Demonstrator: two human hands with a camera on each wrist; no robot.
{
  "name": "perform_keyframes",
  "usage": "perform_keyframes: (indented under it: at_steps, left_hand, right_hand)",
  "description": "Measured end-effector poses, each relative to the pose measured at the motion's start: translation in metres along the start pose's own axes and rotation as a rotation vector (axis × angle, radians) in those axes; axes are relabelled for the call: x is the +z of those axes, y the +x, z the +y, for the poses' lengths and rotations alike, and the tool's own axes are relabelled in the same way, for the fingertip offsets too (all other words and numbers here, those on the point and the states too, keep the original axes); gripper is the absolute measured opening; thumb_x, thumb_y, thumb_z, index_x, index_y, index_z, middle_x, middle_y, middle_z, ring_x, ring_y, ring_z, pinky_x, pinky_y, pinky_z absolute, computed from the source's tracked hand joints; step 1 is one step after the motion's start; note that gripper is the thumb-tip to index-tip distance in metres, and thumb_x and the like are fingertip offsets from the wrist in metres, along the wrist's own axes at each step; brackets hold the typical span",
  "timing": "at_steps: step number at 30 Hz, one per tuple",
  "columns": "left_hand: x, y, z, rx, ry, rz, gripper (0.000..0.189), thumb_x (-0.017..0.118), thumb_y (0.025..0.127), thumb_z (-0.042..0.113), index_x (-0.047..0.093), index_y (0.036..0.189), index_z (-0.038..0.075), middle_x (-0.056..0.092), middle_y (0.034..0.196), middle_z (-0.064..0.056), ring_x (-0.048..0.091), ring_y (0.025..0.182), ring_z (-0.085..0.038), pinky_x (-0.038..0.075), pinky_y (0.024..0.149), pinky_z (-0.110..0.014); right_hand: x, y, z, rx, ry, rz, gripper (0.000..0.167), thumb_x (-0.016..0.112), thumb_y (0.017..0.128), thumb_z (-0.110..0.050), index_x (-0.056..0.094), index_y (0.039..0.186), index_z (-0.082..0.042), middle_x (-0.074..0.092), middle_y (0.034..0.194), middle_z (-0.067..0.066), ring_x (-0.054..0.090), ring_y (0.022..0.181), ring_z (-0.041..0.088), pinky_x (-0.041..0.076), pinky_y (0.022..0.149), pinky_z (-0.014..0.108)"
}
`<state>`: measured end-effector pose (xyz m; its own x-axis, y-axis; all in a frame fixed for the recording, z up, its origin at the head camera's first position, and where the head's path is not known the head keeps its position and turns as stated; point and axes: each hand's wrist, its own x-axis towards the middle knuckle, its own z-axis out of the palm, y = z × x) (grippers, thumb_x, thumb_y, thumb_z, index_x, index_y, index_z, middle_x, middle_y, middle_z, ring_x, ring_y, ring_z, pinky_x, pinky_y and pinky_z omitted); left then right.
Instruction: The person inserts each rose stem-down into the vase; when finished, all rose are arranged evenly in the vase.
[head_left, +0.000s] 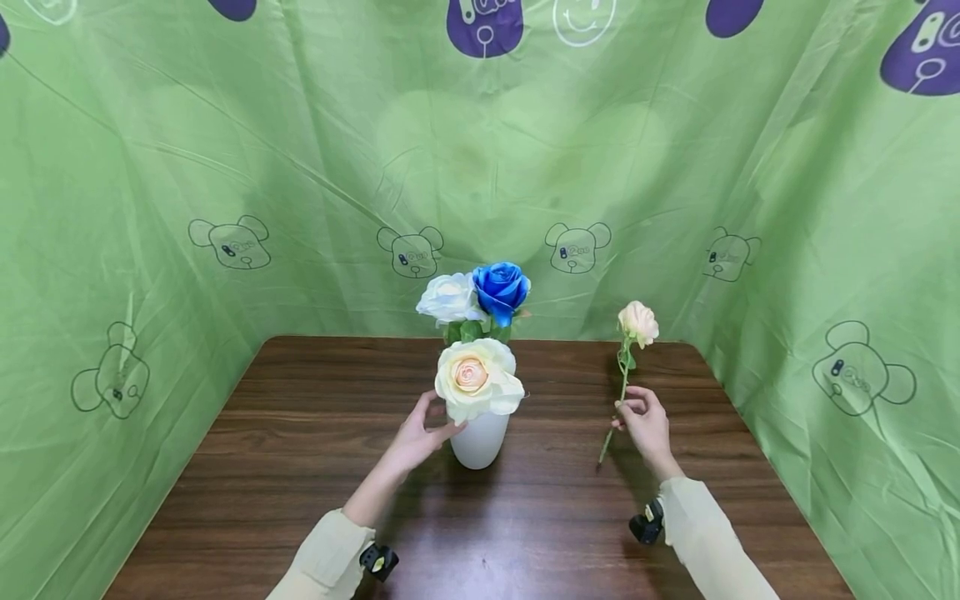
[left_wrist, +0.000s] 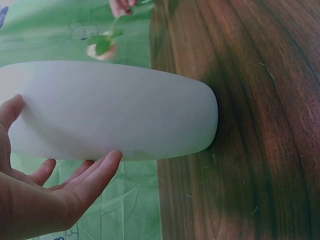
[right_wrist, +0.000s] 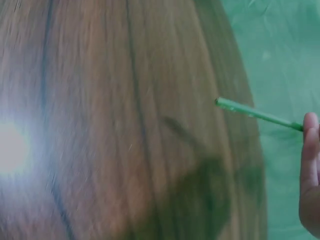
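Note:
A white vase (head_left: 480, 440) stands upright on the table, with a cream rose (head_left: 477, 379), a pale blue-white rose (head_left: 450, 298) and a blue rose (head_left: 502, 292) in it. My left hand (head_left: 422, 433) holds the vase's left side; the left wrist view shows thumb and fingertips against the smooth white wall (left_wrist: 115, 110). To the right, my right hand (head_left: 647, 423) pinches the green stem of a pale pink rose (head_left: 638, 323), its bloom up and the stem slanting down to the left. In the right wrist view the cut stem end (right_wrist: 235, 106) sticks out past the fingers.
The dark wood table (head_left: 300, 433) has its far edge close to a green printed curtain (head_left: 337, 167), which also hangs at both sides. Each wrist wears a small black device, one by the left cuff (head_left: 378, 562) and one by the right cuff (head_left: 648, 522).

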<state>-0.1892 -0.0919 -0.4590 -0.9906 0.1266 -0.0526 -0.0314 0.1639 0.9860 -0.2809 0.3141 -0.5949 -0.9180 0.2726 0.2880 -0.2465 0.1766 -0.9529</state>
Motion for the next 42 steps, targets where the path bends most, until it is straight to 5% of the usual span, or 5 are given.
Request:
perform_keyframes:
  at_steps: [14, 18, 22, 25, 42]
  left_hand:
    - [0.000, 0.000, 0.000, 0.000, 0.010, 0.003, 0.059, 0.071, 0.076, 0.025, 0.039, 0.125, 0.017, 0.051, 0.112, -0.012, 0.058, 0.076, -0.020, 0.042, 0.060, -0.031]
    - [0.000, 0.001, 0.000, -0.001, 0.011, 0.002, 0.059, 0.071, 0.076, 0.025, 0.039, 0.125, 0.017, 0.051, 0.111, -0.011, 0.058, 0.077, -0.020, 0.042, 0.061, -0.031]
    - [0.000, 0.001, 0.000, 0.003, 0.012, -0.001, 0.060, 0.071, 0.076, 0.026, 0.039, 0.125, 0.017, 0.051, 0.111, -0.012, 0.057, 0.078, -0.020, 0.042, 0.061, -0.031]
    - [-0.001, 0.001, 0.000, 0.004, 0.012, -0.005, 0.060, 0.071, 0.076, 0.026, 0.039, 0.125, 0.016, 0.050, 0.112, -0.014, 0.057, 0.079, -0.021, 0.042, 0.061, -0.031]
    - [0.000, 0.001, -0.001, 0.005, 0.009, -0.004, 0.059, 0.071, 0.075, 0.025, 0.039, 0.125, 0.015, 0.051, 0.112, -0.014, 0.058, 0.081, -0.021, 0.043, 0.062, -0.031]
  right_hand:
    - [0.036, 0.039, 0.012, -0.245, 0.417, -0.142, 0.040, 0.054, 0.087, -0.003, 0.037, 0.124, -0.004, 0.053, 0.092, 0.030, 0.056, 0.053, 0.035, 0.047, 0.045, 0.039]
    - [0.051, 0.024, -0.062, -0.315, 0.603, -0.214, 0.037, 0.049, 0.086, 0.007, 0.036, 0.120, 0.000, 0.056, 0.092, 0.026, 0.058, 0.055, 0.032, 0.048, 0.048, 0.035]
    - [0.074, -0.013, -0.188, -0.298, 0.666, -0.147, 0.030, 0.053, 0.085, 0.005, 0.039, 0.112, 0.004, 0.058, 0.083, 0.020, 0.059, 0.055, 0.024, 0.048, 0.051, 0.029]
    - [0.087, -0.025, -0.239, -0.276, 0.685, -0.108, 0.025, 0.051, 0.086, 0.005, 0.040, 0.108, 0.003, 0.058, 0.079, 0.016, 0.059, 0.054, 0.020, 0.048, 0.051, 0.026]
    - [0.136, -0.024, -0.274, -0.386, 0.540, -0.179, 0.027, 0.053, 0.086, 0.002, 0.040, 0.109, -0.004, 0.055, 0.082, 0.019, 0.060, 0.057, 0.023, 0.049, 0.055, 0.037]
